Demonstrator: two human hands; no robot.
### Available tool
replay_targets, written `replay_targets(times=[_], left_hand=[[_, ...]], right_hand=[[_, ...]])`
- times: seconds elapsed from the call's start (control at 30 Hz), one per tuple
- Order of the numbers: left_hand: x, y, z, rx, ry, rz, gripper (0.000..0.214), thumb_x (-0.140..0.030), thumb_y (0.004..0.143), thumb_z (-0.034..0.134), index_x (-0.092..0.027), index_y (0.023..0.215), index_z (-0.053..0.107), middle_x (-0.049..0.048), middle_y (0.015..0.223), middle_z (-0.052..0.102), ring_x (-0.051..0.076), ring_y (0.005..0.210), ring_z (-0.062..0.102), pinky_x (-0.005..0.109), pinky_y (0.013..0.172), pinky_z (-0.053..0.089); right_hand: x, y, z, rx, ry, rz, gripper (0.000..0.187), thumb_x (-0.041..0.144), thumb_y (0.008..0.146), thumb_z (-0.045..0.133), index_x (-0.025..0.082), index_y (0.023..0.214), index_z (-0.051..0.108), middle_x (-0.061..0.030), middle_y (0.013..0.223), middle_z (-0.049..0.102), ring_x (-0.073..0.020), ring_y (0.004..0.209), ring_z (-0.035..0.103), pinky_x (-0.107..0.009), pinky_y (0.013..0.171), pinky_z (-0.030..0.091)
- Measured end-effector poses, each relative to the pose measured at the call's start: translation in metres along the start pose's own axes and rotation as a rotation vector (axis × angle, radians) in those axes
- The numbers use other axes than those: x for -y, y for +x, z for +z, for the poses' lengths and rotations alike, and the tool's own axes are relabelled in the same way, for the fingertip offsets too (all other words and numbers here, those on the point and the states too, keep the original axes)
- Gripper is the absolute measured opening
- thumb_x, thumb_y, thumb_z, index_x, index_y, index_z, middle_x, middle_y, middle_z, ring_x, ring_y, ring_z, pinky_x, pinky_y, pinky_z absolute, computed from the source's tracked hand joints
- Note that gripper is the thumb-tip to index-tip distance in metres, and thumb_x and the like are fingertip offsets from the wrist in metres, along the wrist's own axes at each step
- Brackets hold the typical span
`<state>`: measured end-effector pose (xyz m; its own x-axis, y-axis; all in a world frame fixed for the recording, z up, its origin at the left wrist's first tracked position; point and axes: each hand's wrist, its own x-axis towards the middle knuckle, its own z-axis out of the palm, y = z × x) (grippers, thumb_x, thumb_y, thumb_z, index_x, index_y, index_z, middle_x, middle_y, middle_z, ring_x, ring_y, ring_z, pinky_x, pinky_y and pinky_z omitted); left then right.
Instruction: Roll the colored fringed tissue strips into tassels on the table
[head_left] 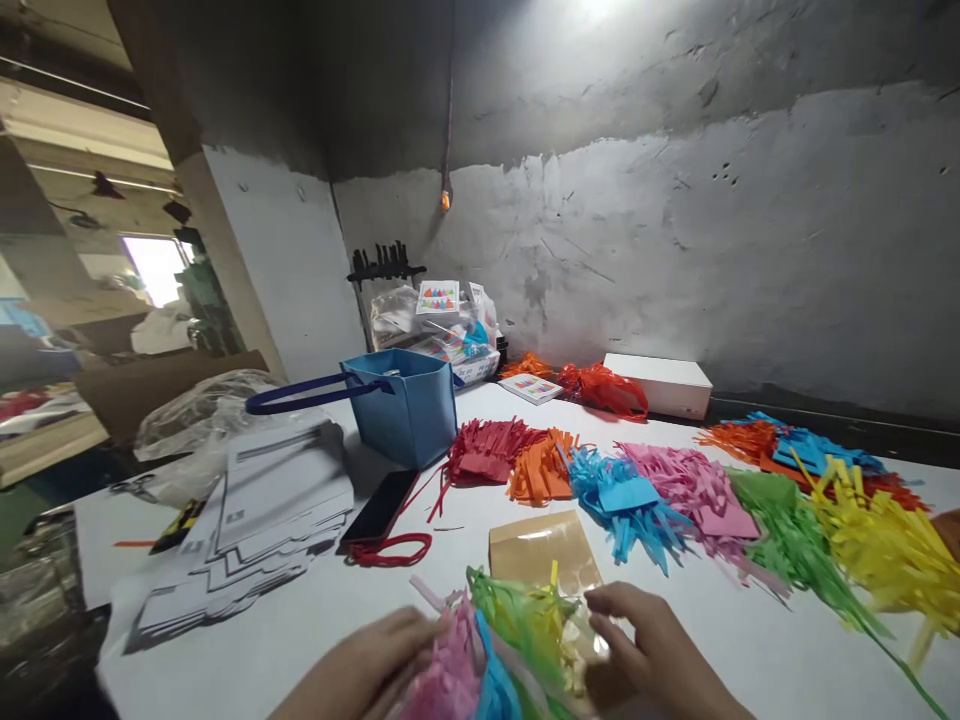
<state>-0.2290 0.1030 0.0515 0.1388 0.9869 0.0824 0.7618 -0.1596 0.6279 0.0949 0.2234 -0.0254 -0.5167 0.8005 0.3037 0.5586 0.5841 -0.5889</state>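
Observation:
A loose bunch of tissue-paper tassels lies at the near edge of the table, with pink strips [448, 665], blue strips [495, 670], green strips [517, 605] and some yellow and cream strips. My left hand [382, 660] rests against the pink strips, its fingers stretched along them and slightly blurred. On the other side, my right hand [652, 645] has its fingers apart beside the cream strips, and nothing shows between them. Just beyond the bunch is a brown card in a clear plastic sleeve [544, 550]. The bunch's lower end is cut off by the frame.
Folded tassels lie in a row: red [487, 450], orange [541, 468], blue [626, 495], pink [697, 490], green [787, 530], yellow [885, 540]. Leftward are a phone [381, 505], stacked white sheets [281, 480] and a blue bag [405, 405]. A white box [660, 385] stands by the wall.

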Motion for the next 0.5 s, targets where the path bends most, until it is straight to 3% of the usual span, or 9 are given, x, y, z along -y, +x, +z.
replay_targets(times=[0.07,0.13,0.2,0.27,0.33,0.4,0.5], left_hand=[[0.005,0.031,-0.015,-0.059,0.098,-0.109,0.042,-0.047,0.099,0.040,-0.027,0.121,0.070,0.0092,0.122,0.073,0.028,0.112,0.065,0.037,0.098,0.048],[0.011,0.069,-0.016,-0.075,0.171,-0.175,0.042,-0.040,0.099,0.039,-0.019,0.118,0.069,0.0121,0.123,0.071,0.028,0.114,0.064,0.039,0.100,0.047],[0.020,0.105,-0.002,-0.035,0.199,-0.207,0.039,-0.035,0.094,0.051,-0.013,0.122,0.066,0.0163,0.122,0.070,0.029,0.112,0.065,0.041,0.100,0.048],[0.029,0.134,0.020,0.021,0.222,-0.212,0.050,-0.033,0.085,0.069,-0.013,0.130,0.061,0.0165,0.132,0.065,0.030,0.118,0.062,0.042,0.101,0.048],[0.037,0.153,0.041,0.057,0.252,-0.208,0.054,-0.031,0.083,0.076,-0.015,0.131,0.059,0.0139,0.133,0.063,0.030,0.121,0.060,0.047,0.103,0.048],[0.046,0.163,0.051,0.072,0.280,-0.206,0.041,-0.031,0.090,0.072,-0.016,0.127,0.061,0.0110,0.131,0.062,0.029,0.120,0.059,0.051,0.101,0.049],[0.064,0.167,0.037,0.106,0.314,-0.225,0.027,-0.031,0.096,0.066,-0.016,0.119,0.064,0.0089,0.125,0.065,0.026,0.111,0.064,0.048,0.095,0.053]], right_hand=[[-0.014,0.039,0.001,0.072,-0.063,0.060,0.025,0.025,0.100,0.050,0.021,0.111,0.072,-0.0065,0.113,0.074,-0.0199,0.106,0.069,-0.031,0.094,0.052],[-0.024,0.070,0.007,0.078,-0.134,0.098,0.025,0.013,0.095,0.051,0.014,0.110,0.071,-0.0109,0.112,0.073,-0.0235,0.109,0.067,-0.036,0.097,0.050],[-0.027,0.091,0.018,0.078,-0.204,0.147,0.022,0.009,0.091,0.058,0.011,0.109,0.069,-0.0125,0.112,0.071,-0.0259,0.109,0.065,-0.042,0.097,0.049],[-0.022,0.103,0.033,0.080,-0.253,0.199,0.028,0.011,0.089,0.065,0.011,0.117,0.064,-0.0110,0.115,0.067,-0.0244,0.103,0.065,-0.043,0.092,0.052],[-0.012,0.108,0.050,0.085,-0.264,0.224,0.035,0.014,0.090,0.067,0.014,0.124,0.060,-0.0091,0.118,0.065,-0.0209,0.096,0.066,-0.040,0.085,0.054],[0.002,0.110,0.065,0.104,-0.240,0.203,0.025,0.017,0.093,0.065,0.014,0.118,0.062,-0.0063,0.111,0.067,-0.0183,0.091,0.067,-0.036,0.081,0.055],[0.014,0.116,0.076,0.134,-0.181,0.113,0.012,0.021,0.094,0.065,0.016,0.105,0.067,-0.0010,0.095,0.070,-0.0159,0.087,0.067,-0.034,0.081,0.055]])
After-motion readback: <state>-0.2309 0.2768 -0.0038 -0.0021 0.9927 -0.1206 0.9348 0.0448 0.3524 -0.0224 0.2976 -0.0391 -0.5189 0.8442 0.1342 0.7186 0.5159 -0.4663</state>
